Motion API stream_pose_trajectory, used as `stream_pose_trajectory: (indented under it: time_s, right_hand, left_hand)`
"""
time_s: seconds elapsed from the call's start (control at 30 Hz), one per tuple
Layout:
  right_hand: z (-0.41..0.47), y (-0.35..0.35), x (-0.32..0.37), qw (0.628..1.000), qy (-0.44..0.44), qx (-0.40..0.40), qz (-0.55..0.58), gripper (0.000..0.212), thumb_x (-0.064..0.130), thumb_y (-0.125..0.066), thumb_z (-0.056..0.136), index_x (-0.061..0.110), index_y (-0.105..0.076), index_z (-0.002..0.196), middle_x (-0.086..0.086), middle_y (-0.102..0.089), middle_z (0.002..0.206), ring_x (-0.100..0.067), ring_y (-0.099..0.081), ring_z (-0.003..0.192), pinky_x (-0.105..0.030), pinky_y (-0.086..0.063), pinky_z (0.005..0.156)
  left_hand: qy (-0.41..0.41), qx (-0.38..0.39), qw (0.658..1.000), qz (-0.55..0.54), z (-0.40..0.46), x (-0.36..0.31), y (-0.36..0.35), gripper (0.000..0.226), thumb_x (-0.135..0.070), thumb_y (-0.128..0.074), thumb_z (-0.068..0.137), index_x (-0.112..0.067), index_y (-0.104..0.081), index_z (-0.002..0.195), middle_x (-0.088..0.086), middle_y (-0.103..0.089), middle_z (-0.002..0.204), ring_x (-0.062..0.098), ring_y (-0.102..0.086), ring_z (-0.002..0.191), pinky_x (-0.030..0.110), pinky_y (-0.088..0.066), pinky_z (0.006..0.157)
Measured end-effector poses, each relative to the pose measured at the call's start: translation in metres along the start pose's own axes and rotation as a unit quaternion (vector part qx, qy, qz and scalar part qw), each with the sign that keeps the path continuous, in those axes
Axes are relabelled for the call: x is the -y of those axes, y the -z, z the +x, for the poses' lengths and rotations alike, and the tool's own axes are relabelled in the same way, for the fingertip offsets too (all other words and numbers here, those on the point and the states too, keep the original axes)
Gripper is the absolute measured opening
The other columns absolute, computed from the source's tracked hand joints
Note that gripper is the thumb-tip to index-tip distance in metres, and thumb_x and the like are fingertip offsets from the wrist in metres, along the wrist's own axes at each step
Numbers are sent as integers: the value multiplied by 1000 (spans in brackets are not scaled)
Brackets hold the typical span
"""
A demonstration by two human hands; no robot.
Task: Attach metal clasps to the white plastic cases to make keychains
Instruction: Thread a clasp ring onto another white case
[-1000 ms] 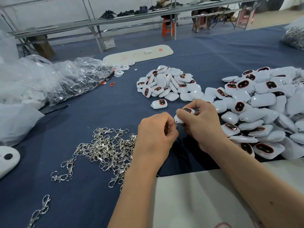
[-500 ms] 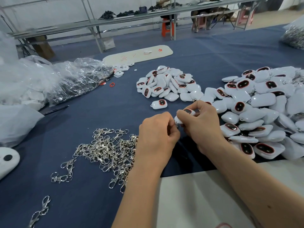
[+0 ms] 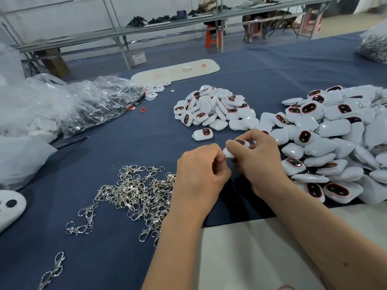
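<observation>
Gripping a white case (image 3: 236,146) between curled fingers and thumb, the right hand (image 3: 258,162) holds it just above the blue tabletop (image 3: 129,147), its dark red-rimmed window facing up. The left hand (image 3: 201,174) meets it from the left, fingers curled in against the case's lower end, where a small glint of metal shows; what the left fingers pinch is too hidden to name for certain.

A tangled pile of silver clasps (image 3: 138,193) lies on the tabletop just left of the left wrist, with a few stray clasps (image 3: 80,221) trailing towards the near edge and one more (image 3: 52,271) by the bottom corner. To the right of the hands a large heap of white cases (image 3: 339,147) spreads across the cloth, touching the right hand's far side. A smaller heap of cases (image 3: 215,108) sits further back, and a single case (image 3: 202,134) lies alone between that heap and the hands.

Crumpled clear plastic bags (image 3: 79,103) fill the left side. A pale sheet (image 3: 247,254) covers the near edge under the right forearm. A long white board (image 3: 176,72) rests at the far edge.
</observation>
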State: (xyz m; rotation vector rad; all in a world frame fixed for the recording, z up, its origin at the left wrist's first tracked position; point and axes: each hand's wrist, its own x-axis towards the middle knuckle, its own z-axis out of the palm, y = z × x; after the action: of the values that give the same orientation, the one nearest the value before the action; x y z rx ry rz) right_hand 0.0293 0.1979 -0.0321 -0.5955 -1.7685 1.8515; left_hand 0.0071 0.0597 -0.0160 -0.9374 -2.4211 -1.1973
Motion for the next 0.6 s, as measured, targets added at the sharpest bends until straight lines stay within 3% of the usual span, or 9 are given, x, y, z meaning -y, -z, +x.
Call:
stream_pose_trajectory:
  time_s: [0.13,0.23,0.37,0.43,0.53,0.6]
  right_hand:
    - [-1,0,-1,1000,18,14,-1,13,13,-75,84,10,-62,86,4,-58,52,-14,-47,43,-22,-37,41]
    - [-2,1,-1,998,55,13,-9,16,20,-76,82,14,-62,85,5,-59,56,-17,-47,46,-27,-41,47]
    - [-8,-1,-1,993,105,32,-42,18,30,-76,81,21,-60,80,1,-61,59,-15,-50,48,-30,-44,50]
    - [-11,-4,-2,992,113,42,-45,20,32,-77,80,22,-59,80,1,-62,60,-14,-50,48,-30,-44,50]
    - [-12,-5,-4,995,96,16,-26,20,32,-77,82,23,-59,80,6,-60,58,-12,-48,47,-28,-42,51]
    - [-10,-5,-3,996,88,-3,-24,19,31,-77,82,23,-60,80,8,-59,59,-12,-48,48,-28,-41,51]
  left_hand:
    - [36,0,998,-54,-1,2,1,9,-7,-69,72,-15,-65,70,-6,-63,63,16,-59,57,33,-52,57]
    - [77,-2,992,-98,-2,3,-1,16,-3,-71,74,-16,-65,67,-5,-63,60,10,-56,52,19,-45,53]
    - [117,-20,987,-112,-1,5,0,21,-4,-72,76,-20,-65,64,-5,-65,60,3,-53,50,12,-43,52]
    - [121,-37,985,-119,1,8,2,20,-5,-72,78,-21,-66,66,-5,-66,60,6,-60,53,16,-48,54]
    - [139,-33,978,-154,1,11,1,20,-5,-71,82,-20,-68,69,-1,-69,63,25,-72,64,38,-60,63]
    - [148,-18,978,-148,1,9,-1,19,-6,-70,84,-19,-68,70,-1,-69,64,26,-72,66,44,-60,66]
